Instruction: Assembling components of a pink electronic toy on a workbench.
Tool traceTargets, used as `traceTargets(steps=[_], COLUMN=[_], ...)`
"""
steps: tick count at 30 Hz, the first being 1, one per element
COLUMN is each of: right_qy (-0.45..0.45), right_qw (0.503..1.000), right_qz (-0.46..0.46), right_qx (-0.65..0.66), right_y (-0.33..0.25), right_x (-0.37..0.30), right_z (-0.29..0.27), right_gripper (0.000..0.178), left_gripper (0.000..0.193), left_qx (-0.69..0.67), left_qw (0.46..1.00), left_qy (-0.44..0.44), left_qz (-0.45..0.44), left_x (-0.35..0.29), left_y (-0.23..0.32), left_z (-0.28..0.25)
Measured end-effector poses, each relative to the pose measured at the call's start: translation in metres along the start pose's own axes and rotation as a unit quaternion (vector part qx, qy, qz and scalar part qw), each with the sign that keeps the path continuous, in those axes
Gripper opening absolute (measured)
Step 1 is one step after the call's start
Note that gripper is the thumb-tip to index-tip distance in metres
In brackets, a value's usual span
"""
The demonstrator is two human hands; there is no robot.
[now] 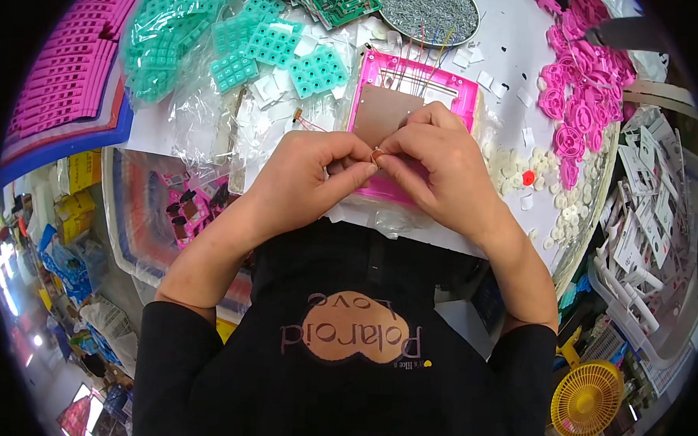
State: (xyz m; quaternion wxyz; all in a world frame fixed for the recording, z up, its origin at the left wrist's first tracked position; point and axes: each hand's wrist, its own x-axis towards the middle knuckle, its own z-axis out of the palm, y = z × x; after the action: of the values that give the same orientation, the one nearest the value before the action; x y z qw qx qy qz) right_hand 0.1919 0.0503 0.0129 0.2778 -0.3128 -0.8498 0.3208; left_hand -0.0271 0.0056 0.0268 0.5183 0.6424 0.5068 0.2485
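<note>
- Dead centre of the frame, your left hand (pixel 308 167) and right hand (pixel 435 163) meet fingertip to fingertip, both pinched tight on a small coppery part (pixel 376 153); no gap shows between thumb and forefinger on either side.
- That part looks tiny and light, probably fragile, with thin leads that could bend; I'd judge it wants holding by its body, gently, never tugged by the wire.
- Just under your fingers lies the pink frame (pixel 414 105), flat on the table, a brown board (pixel 385 112) seated inside it and thin coloured wires (pixel 424 55) running off its upper edge.
- The frame looks stiff and light, a rigid plastic shell; its rim is the safe place to steady it.
- Left of your left hand, a second little component on a red wire (pixel 306 120) lies loose on the white tabletop (pixel 517 39).
- Upper left: teal rubber keypads (pixel 293 51), some in clear bags.
- Top centre: a tray of grey screws (pixel 427 12).
- Upper right: a heap of pink rings (pixel 580 95), with white buttons (pixel 531 174) scattered below it.
- Lower right: a yellow fan (pixel 586 395).
</note>
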Motion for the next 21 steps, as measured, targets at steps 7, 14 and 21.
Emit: traceTargets(steps=[7,14,21], right_qy=[-0.01,-0.002,-0.003], right_qw=[1.0,1.0,1.0], right_qz=[0.002,0.006,0.019], right_qx=[-0.014,-0.003,0.016], right_y=[0.0,0.004,0.005], right_x=[0.001,0.0,-0.001], right_z=[-0.001,0.0,0.001], right_gripper=[0.015,0.011,0.011], left_gripper=[0.011,0.011,0.009], left_qx=[-0.013,-0.031,-0.019], left_qw=[1.0,0.999,0.999], left_qy=[0.003,0.001,0.025], left_qz=[-0.013,-0.014,-0.027], left_x=[0.003,0.003,-0.005], left_y=[-0.004,-0.01,-0.008], left_z=[0.002,0.006,-0.001])
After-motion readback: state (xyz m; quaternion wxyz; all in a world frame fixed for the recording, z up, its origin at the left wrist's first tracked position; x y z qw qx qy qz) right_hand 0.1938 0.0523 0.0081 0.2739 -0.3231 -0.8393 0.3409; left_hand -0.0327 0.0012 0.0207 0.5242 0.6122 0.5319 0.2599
